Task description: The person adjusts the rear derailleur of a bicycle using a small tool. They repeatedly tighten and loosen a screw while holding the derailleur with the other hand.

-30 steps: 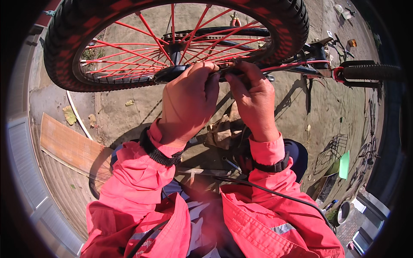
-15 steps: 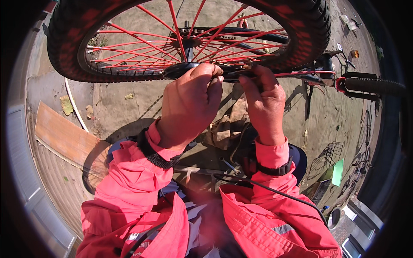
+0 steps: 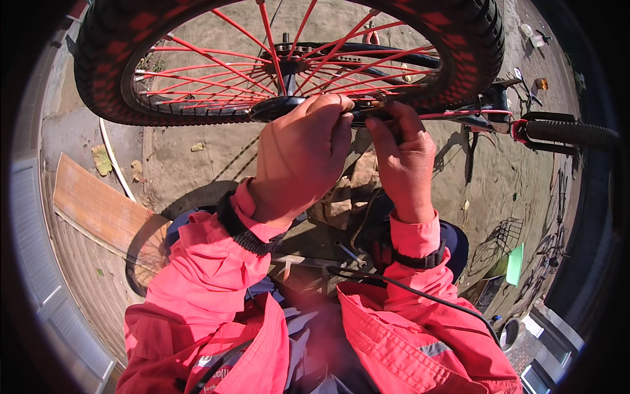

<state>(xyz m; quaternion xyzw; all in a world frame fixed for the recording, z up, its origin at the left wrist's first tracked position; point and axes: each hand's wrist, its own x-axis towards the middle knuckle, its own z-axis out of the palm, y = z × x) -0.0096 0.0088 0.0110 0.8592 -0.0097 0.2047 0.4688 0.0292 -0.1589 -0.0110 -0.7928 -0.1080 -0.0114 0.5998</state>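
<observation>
What the fingers [image 3: 405,119] touch seems mostly hidden.

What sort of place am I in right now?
Probably an outdoor yard: strong sunlight throws sharp shadows on the tan ground, a fallen leaf lies to the left, and there's a red-spoked bicycle wheel in front of you.

Small white lettering [image 3: 224,373] shows on the red jacket [image 3: 174,308], low on the wearer's left front, right down by the bottom edge of the view! The cloth is folding over it, a black cable [image 3: 211,375] runs close by, and only a fragment of the print comes through.
</observation>
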